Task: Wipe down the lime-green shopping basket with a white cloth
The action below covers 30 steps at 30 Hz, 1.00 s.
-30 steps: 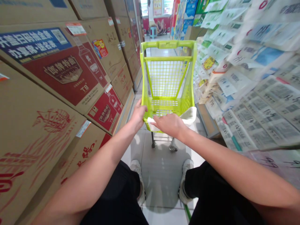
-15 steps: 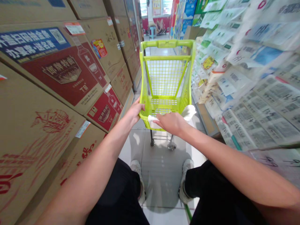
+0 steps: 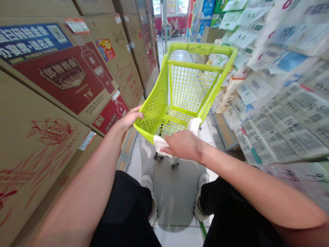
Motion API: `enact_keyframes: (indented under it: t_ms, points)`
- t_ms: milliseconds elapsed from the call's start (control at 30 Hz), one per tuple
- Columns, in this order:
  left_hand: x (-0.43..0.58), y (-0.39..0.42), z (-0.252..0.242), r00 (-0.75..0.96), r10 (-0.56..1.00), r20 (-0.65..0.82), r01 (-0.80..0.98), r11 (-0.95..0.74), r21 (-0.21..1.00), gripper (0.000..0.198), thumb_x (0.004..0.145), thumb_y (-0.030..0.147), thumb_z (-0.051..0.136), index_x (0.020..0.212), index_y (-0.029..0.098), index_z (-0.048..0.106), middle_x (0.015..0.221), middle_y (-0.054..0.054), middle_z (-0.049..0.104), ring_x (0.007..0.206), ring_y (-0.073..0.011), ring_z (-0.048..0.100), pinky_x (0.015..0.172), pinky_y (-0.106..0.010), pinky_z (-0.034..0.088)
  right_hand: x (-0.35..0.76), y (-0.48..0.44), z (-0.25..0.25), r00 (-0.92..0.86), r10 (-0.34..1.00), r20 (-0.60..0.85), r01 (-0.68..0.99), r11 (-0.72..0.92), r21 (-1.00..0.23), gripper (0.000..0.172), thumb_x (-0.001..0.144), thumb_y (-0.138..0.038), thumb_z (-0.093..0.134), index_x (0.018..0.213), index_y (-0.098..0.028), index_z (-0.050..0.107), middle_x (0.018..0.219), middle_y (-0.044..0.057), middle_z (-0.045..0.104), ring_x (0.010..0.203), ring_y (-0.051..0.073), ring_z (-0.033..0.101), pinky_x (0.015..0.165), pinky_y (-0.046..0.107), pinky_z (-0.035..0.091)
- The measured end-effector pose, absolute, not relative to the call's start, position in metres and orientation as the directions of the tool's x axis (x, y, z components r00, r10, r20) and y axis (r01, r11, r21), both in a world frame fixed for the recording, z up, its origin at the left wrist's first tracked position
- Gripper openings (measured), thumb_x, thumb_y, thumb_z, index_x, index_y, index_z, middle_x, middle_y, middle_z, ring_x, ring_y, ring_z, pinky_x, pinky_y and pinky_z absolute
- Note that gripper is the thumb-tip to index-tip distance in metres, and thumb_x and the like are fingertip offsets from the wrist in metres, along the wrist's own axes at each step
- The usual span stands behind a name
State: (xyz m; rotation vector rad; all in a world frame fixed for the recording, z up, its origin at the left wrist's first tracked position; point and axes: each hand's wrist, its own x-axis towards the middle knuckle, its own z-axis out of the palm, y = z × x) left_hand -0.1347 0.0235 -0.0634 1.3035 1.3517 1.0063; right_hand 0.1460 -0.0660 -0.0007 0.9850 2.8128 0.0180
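Observation:
A lime-green plastic shopping cart (image 3: pixel 177 118) stands on its wheels in front of me, turned at an angle, its basket holding nothing I can see. My left hand (image 3: pixel 132 118) grips the basket's left rim, thumb over the edge and the other fingers mostly hidden outside. Over the near rim lies my right hand (image 3: pixel 181 144), closed on a white cloth (image 3: pixel 160 144) pressed against the plastic. One part of the cloth sticks out beyond the fingers, and another drapes up over the right corner of the rim.
Stacked cardboard cartons (image 3: pixel 59 75) wall the aisle on the left. On the right rise shelves of plastic-wrapped packs (image 3: pixel 280 116) with handwritten prices. My shoes (image 3: pixel 149 192) stand apart on the tiled floor (image 3: pixel 172 195). Farther back is a blue stool (image 3: pixel 166 31).
The cart has swivelled, its far handle end swinging right and its near left corner moving left. My left hand moved left with the rim; my right hand and the cloth shifted slightly down.

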Motion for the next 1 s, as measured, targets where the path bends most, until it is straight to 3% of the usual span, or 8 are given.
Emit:
enact_keyframes:
  t_ms: [133,200,300,367,433,567,700,1000]
  points:
    - [-0.152,0.023,-0.065,-0.081,0.965,0.251,0.486,-0.181,0.855,0.077,0.072,0.046,0.072,0.142,0.016,0.068,0.131,-0.012,0.077,0.112,-0.0303,0.073,0.098,-0.045,0.061,0.163,-0.061,0.003,-0.84,0.542,-0.04,0.54,0.84,0.047,0.066,0.108,-0.073,0.037,0.122,-0.018,0.071,0.099,0.015,0.081,0.095,0.032,0.076,0.092,0.043,0.051]
    - [-0.153,0.017,-0.056,-0.137,0.871,0.471,0.645,-0.282,0.71,0.076,0.076,0.052,0.075,0.143,0.017,0.065,0.135,-0.013,0.074,0.113,-0.0273,0.071,0.102,-0.044,0.059,0.179,-0.053,0.005,-0.821,0.569,0.033,0.57,0.818,0.074,0.063,0.108,-0.07,0.041,0.118,-0.017,0.073,0.097,0.013,0.08,0.102,0.031,0.074,0.112,0.05,0.041]
    - [-0.134,-0.009,-0.03,-0.025,0.796,0.604,0.763,-0.375,0.526,0.064,0.086,0.059,0.071,0.135,0.02,0.067,0.128,-0.011,0.074,0.105,-0.023,0.07,0.103,-0.042,0.058,0.201,-0.037,0.008,-0.768,0.637,0.069,0.639,0.769,0.012,0.062,0.107,-0.07,0.045,0.094,-0.018,0.076,0.086,0.01,0.077,0.094,0.027,0.071,0.109,0.046,0.038]
    - [-0.11,-0.033,-0.014,0.207,0.862,0.462,0.724,-0.453,0.521,0.051,0.095,0.063,0.061,0.12,0.02,0.072,0.118,-0.009,0.076,0.102,-0.0224,0.071,0.1,-0.04,0.058,0.21,-0.028,0.01,-0.767,0.641,0.029,0.638,0.767,-0.072,0.063,0.108,-0.069,0.044,0.083,-0.02,0.075,0.077,0.008,0.073,0.08,0.023,0.067,0.089,0.038,0.041]
    - [-0.084,-0.056,-0.005,0.482,0.86,0.168,0.662,-0.482,0.574,0.052,0.091,0.065,0.069,0.12,0.022,0.074,0.119,-0.008,0.078,0.106,-0.0239,0.073,0.097,-0.037,0.058,0.215,-0.021,0.011,-0.769,0.64,0.007,0.635,0.764,-0.117,0.061,0.11,-0.063,0.043,0.079,-0.021,0.074,0.07,0.006,0.069,0.07,0.02,0.06,0.074,0.034,0.036]
    - [-0.049,-0.077,-0.009,0.652,0.722,-0.232,0.639,-0.359,0.68,0.051,0.077,0.062,0.086,0.108,0.022,0.079,0.096,-0.005,0.081,0.085,-0.0212,0.076,0.077,-0.03,0.057,0.227,-0.003,0.012,-0.754,0.639,0.151,0.641,0.766,-0.044,0.054,0.107,-0.058,0.05,0.077,-0.02,0.073,0.071,0.006,0.068,0.074,0.02,0.058,0.08,0.035,0.035]
    - [-0.038,-0.075,-0.017,0.698,0.689,-0.194,0.543,-0.332,0.771,0.051,0.067,0.057,0.094,0.097,0.02,0.079,0.084,-0.003,0.081,0.077,-0.0186,0.075,0.07,-0.026,0.053,0.249,0.01,0.012,-0.682,0.724,0.104,0.727,0.687,-0.017,0.07,0.106,-0.071,0.039,0.073,-0.02,0.075,0.067,0.005,0.066,0.07,0.02,0.058,0.075,0.034,0.032]
    - [-0.039,-0.047,-0.036,0.646,0.762,0.032,0.606,-0.539,0.585,0.034,0.063,0.043,0.091,0.082,0.019,0.076,0.071,0.002,0.074,0.063,-0.0152,0.068,0.062,-0.025,0.047,0.274,0.011,0.017,-0.646,0.763,0.026,0.753,0.642,-0.142,0.066,0.091,-0.084,0.058,0.073,-0.024,0.078,0.061,-0.001,0.064,0.064,0.015,0.052,0.07,0.031,0.027]
